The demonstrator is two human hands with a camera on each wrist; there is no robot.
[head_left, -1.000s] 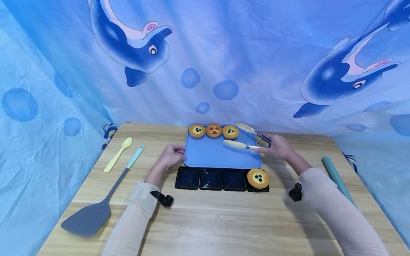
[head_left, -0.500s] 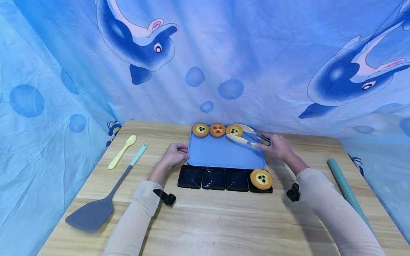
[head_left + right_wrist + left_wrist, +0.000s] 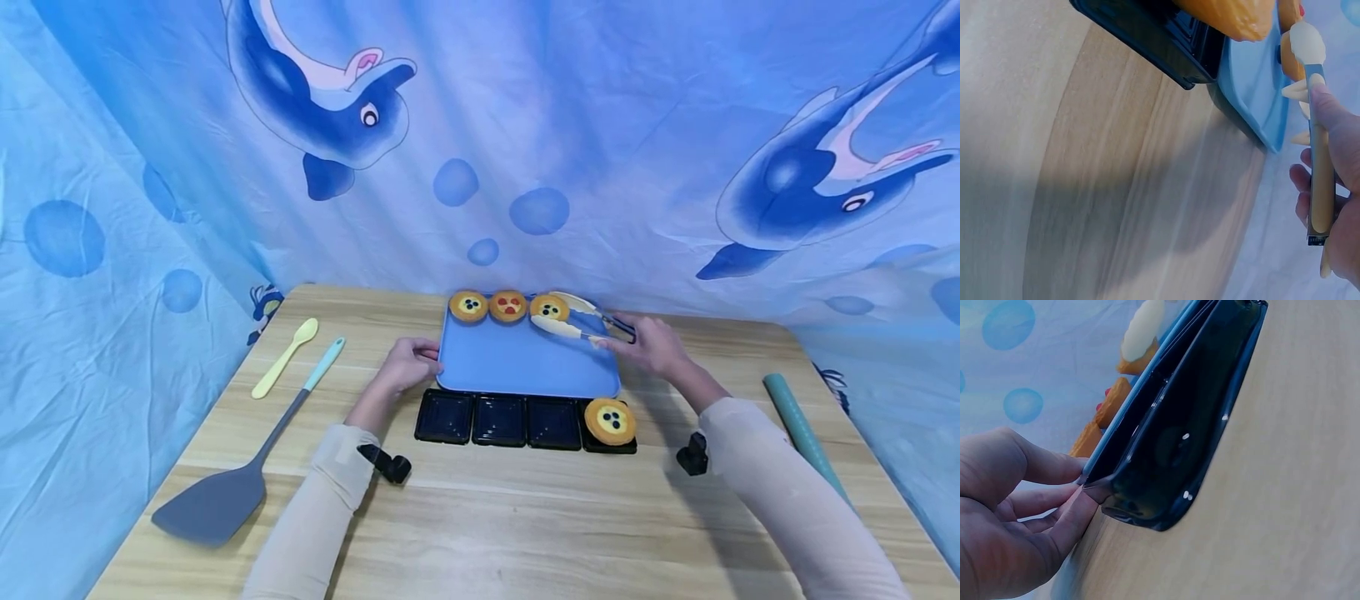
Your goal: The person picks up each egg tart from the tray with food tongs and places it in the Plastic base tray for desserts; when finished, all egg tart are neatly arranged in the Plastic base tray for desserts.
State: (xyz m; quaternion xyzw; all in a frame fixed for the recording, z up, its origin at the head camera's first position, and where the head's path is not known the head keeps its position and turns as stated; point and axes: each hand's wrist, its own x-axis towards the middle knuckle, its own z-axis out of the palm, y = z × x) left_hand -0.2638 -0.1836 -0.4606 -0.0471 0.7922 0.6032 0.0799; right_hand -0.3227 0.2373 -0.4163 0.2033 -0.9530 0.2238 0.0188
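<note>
My left hand [image 3: 411, 363] pinches the left rim of a blue tray [image 3: 517, 362]; the left wrist view shows thumb and fingertips at its corner. My right hand [image 3: 654, 343] holds tongs [image 3: 557, 327], their pale scalloped tips on either side of an egg tart [image 3: 549, 308] with dark berries. That tart sits on the tray's back right part. Beside it, along the back rim, are a red-topped tart [image 3: 507, 307] and another dark-berry tart [image 3: 468, 307]. In front of the tray stands a row of black square containers [image 3: 444, 417]; the rightmost bears a dark-berry tart [image 3: 610, 422].
On the left of the wooden table [image 3: 510, 525] lie a pale yellow spoon [image 3: 285, 358] and a grey spatula [image 3: 217, 502] with a mint handle. A green cylindrical rod [image 3: 806, 437] lies on the right. A blue dolphin-print cloth [image 3: 615, 133] hangs behind the table.
The tongs have moved left, from beside the right-hand tart on the tray to around it. My left hand keeps its place at the tray's rim.
</note>
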